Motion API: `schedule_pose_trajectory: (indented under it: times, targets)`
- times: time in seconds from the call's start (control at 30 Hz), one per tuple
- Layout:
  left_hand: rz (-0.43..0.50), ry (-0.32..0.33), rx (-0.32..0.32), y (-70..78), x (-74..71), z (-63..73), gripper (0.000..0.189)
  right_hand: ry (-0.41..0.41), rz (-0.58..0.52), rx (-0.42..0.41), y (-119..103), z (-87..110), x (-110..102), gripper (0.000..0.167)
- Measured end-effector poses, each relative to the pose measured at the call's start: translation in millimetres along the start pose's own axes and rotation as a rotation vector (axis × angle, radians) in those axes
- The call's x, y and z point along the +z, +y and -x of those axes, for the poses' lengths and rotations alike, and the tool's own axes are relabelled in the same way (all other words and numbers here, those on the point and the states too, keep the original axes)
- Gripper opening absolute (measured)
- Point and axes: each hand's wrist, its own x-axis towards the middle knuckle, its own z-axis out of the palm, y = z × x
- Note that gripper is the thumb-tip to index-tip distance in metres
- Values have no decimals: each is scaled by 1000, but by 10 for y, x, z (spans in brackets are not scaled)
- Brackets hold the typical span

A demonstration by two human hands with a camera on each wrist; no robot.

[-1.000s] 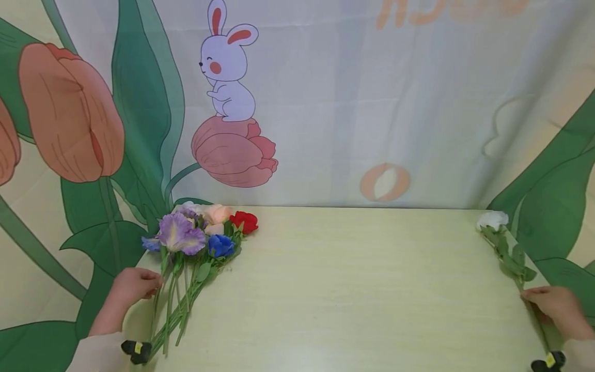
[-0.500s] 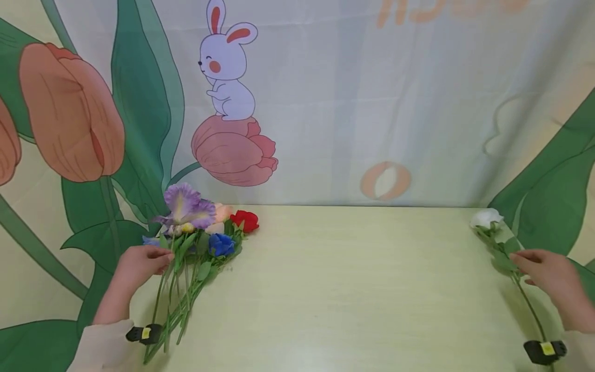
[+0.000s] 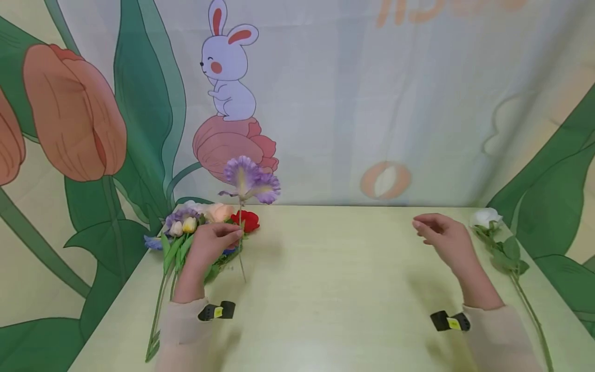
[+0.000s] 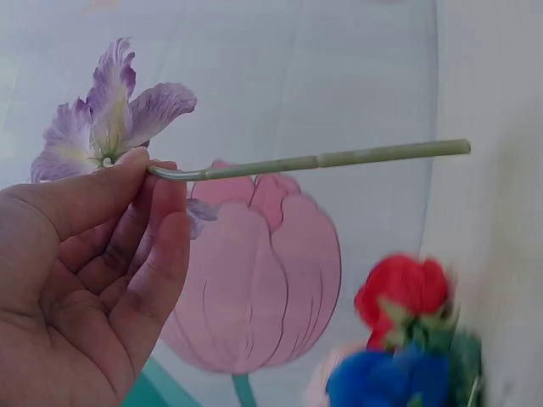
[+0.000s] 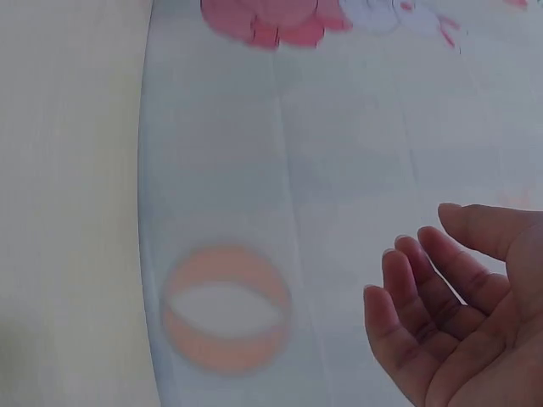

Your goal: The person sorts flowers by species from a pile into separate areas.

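Plainly, the pale tabletop [image 3: 334,289] carries a pile of flowers [image 3: 181,214] along its left edge, blooms toward the backdrop [image 3: 325,103] and green stems toward the near side. From left, it shows a bluish flower [image 3: 153,243], cream and yellow buds [image 3: 189,225] and a peach rose [image 3: 219,213]. The left hand [image 3: 213,245] hides part of the pile; its grip pinches the stem of a purple iris [image 3: 253,183] between thumb and fingers. The iris is upright, crossing in front of a red rose [image 3: 250,222] at the pile's right side, its bloom against the printed tulip [image 3: 218,147]. The stem's lower end seems to hang above the tabletop, though this angle makes that hard to judge. Farther right, the right hand [image 3: 443,237] hovers with its grip relaxed, fingers loosely bent and thumb apart. Beyond it, a white rose [image 3: 486,217] lies along the right edge.
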Motion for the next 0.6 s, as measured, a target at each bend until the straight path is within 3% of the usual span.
schedule_pose_trajectory:
  times: [0.2,0.33,0.6]
  targets:
    - [126,-6,31,173,395,-73,24,-70,-163,-32,-311,-45,598,36]
    - [170,-50,38,305,661,-98,21,-123,-251,-45,-466,-80,940,30]
    - [263,-83,52,512,1016,-88,20,-131,-358,-74,-726,-102,1384,29]
